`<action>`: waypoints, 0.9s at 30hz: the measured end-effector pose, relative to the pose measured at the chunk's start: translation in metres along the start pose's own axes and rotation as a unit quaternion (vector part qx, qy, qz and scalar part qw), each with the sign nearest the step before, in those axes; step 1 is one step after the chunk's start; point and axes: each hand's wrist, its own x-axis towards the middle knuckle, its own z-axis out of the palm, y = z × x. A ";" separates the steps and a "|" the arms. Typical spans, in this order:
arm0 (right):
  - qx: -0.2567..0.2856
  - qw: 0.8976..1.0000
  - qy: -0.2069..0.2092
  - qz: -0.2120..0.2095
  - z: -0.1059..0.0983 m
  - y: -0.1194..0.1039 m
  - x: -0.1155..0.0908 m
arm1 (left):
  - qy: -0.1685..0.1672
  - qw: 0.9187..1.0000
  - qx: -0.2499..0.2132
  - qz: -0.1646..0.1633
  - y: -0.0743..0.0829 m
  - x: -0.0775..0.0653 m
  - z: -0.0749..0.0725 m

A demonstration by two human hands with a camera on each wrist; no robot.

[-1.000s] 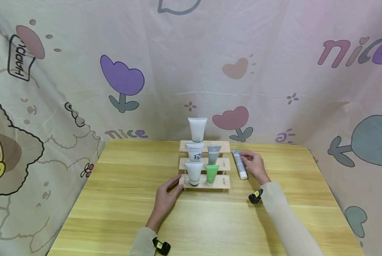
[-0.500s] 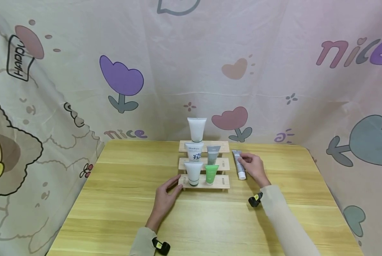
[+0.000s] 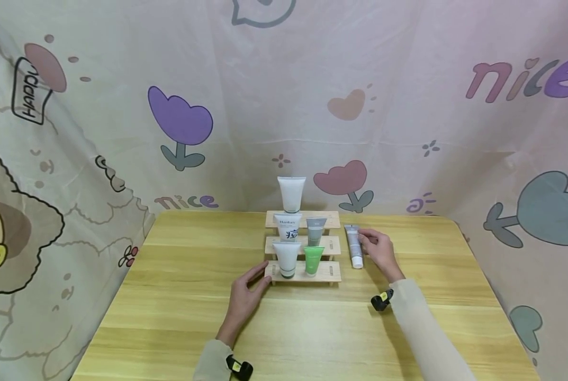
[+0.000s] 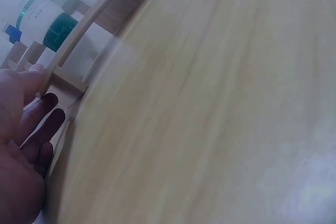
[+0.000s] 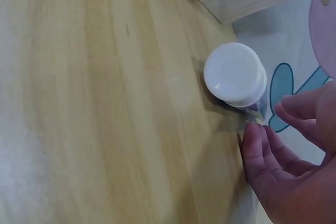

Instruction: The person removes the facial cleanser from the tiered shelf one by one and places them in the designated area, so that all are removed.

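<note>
In the head view, a grey tube (image 3: 354,246) with a white cap (image 5: 233,73) lies on the table right of a three-tier wooden rack (image 3: 328,271). My right hand (image 3: 380,253) is at the tube's right edge; its thumb and fingertips stand apart in the right wrist view. My left hand (image 3: 243,301) holds the left end of the rack's lowest shelf between thumb and index finger. A white tube (image 3: 287,257) and a green tube (image 3: 313,259) stand on that shelf. Above are a printed white tube (image 3: 288,227) and a grey-green tube (image 3: 316,230); another white tube (image 3: 291,193) tops the rack.
The wooden table (image 3: 179,296) reaches back to a patterned cloth (image 3: 250,116) hanging behind it and along both sides. The rack stands close to the table's back edge. Each wrist wears a small black camera (image 3: 381,300).
The lying grey tube has turned slightly, its cap end shifting left toward the rack. My right fingers have slid from on top of it to its right edge. My left hand stays put.
</note>
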 end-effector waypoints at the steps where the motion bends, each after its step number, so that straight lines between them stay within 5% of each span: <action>1: 0.007 1.000 -0.001 0.004 -0.002 0.000 -0.001 | -0.001 1.000 -0.002 -0.002 0.000 0.000 0.000; 17: 0.044 0.997 0.007 -0.061 -0.023 -0.013 -0.011 | 0.005 1.000 -0.003 -0.014 0.000 -0.001 -0.002; 27: 0.087 0.991 0.016 -0.101 -0.031 -0.050 -0.027 | -0.001 1.000 -0.007 -0.013 0.001 -0.001 0.000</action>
